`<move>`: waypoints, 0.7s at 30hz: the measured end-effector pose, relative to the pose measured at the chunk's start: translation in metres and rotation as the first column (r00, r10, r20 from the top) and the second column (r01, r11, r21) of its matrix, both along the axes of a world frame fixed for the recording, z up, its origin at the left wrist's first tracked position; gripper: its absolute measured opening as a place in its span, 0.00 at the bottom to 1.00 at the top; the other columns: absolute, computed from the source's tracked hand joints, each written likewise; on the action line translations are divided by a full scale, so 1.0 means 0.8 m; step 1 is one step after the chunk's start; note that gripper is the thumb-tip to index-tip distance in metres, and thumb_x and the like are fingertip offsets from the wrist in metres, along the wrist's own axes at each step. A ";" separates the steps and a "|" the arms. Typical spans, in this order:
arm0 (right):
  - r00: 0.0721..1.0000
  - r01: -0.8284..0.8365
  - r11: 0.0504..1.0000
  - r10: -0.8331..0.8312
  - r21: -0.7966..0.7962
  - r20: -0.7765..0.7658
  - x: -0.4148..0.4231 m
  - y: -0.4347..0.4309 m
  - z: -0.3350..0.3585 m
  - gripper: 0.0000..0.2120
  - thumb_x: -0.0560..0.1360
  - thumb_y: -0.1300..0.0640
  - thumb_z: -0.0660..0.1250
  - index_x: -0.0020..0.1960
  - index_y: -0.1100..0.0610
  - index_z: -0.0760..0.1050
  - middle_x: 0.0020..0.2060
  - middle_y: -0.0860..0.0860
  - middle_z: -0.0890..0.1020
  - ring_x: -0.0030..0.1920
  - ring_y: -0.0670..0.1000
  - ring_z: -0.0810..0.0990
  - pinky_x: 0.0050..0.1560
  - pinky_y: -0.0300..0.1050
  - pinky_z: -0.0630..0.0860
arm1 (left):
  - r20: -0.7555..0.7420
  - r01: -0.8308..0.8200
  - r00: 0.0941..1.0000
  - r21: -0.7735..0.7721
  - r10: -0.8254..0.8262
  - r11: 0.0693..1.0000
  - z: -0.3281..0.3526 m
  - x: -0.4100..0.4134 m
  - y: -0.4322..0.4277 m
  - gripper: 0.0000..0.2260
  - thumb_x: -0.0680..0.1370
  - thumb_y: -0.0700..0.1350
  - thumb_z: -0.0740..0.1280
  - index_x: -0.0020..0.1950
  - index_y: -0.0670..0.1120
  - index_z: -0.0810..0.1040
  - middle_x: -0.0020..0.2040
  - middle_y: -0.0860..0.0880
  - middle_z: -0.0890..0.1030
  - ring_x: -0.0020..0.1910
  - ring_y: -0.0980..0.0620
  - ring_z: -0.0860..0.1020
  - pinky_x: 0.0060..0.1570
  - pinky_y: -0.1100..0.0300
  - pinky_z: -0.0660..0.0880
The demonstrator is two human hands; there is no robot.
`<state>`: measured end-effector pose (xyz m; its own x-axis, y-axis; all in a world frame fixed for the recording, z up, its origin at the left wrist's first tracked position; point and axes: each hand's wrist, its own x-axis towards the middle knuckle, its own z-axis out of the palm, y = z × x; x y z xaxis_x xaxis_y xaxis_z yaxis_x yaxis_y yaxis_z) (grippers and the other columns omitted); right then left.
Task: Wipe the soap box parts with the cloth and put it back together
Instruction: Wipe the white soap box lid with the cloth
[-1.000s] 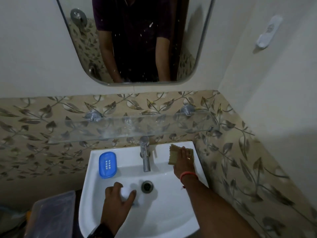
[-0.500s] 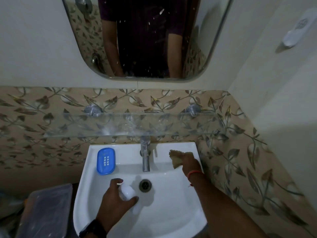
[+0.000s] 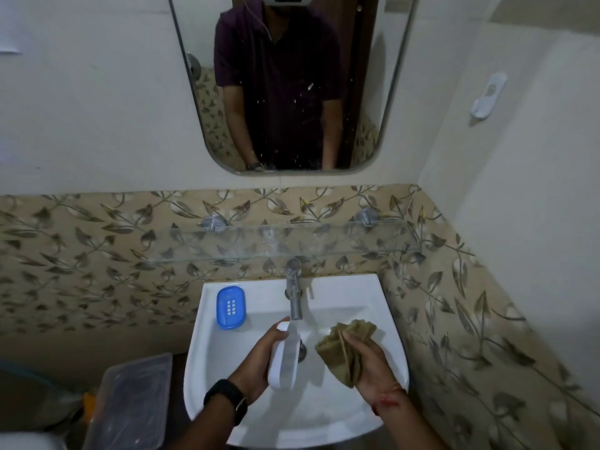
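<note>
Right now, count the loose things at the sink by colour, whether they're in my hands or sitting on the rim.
White: 1, soap box part in the left hand
Blue: 1, soap box tray on the sink rim
Olive-brown: 1, cloth in the right hand
Total: 3

White sink (image 3: 373,289), blue soap tray (image 3: 230,307) on back-left rim, tap (image 3: 294,295) at ctr.

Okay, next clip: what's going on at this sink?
A person stands at a white sink cleaning a soap box. The left hand holds the white soap box part over the basin, under the tap. The right hand holds a bunched olive cloth beside it, not yet touching the part. The blue soap box part lies on the sink's back left rim.
</note>
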<state>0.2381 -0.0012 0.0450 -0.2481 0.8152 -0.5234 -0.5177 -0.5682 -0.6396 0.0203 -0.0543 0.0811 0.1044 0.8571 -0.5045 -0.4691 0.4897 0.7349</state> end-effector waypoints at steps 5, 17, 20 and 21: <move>0.834 -0.003 0.910 -0.226 0.414 0.503 -0.044 -0.003 0.075 0.03 0.72 0.61 0.74 0.46 0.59 0.83 0.42 0.56 0.87 0.48 0.56 0.85 0.51 0.53 0.82 | 0.123 -0.054 0.991 -0.051 0.060 0.997 0.011 0.022 0.000 0.17 0.74 0.50 0.67 0.54 0.38 0.80 0.44 0.38 0.81 0.41 0.41 0.79 0.48 0.50 0.73; 0.463 -0.666 0.538 -0.246 0.518 0.851 -0.106 -0.093 0.117 0.22 0.77 0.67 0.61 0.70 0.57 0.71 0.67 0.53 0.76 0.66 0.47 0.72 0.67 0.29 0.62 | 0.273 -0.219 0.937 -0.032 0.219 0.975 0.028 0.042 0.006 0.25 0.81 0.61 0.60 0.60 0.40 0.79 0.55 0.37 0.81 0.50 0.42 0.81 0.54 0.48 0.77; 0.438 -0.628 0.609 -0.239 0.485 0.867 -0.109 -0.100 0.124 0.20 0.78 0.65 0.59 0.68 0.54 0.74 0.62 0.53 0.81 0.61 0.48 0.78 0.67 0.37 0.68 | 0.270 -0.213 0.939 -0.034 0.214 0.976 0.024 0.042 0.006 0.29 0.76 0.64 0.62 0.60 0.41 0.82 0.53 0.38 0.86 0.48 0.42 0.84 0.52 0.49 0.80; 0.440 -0.611 0.628 -0.236 0.482 0.866 -0.109 -0.099 0.126 0.19 0.78 0.64 0.59 0.66 0.54 0.76 0.59 0.52 0.82 0.58 0.48 0.79 0.66 0.40 0.71 | 0.257 -0.211 0.943 -0.033 0.212 0.977 0.023 0.045 0.004 0.29 0.77 0.64 0.61 0.62 0.42 0.82 0.55 0.38 0.86 0.49 0.42 0.84 0.52 0.49 0.81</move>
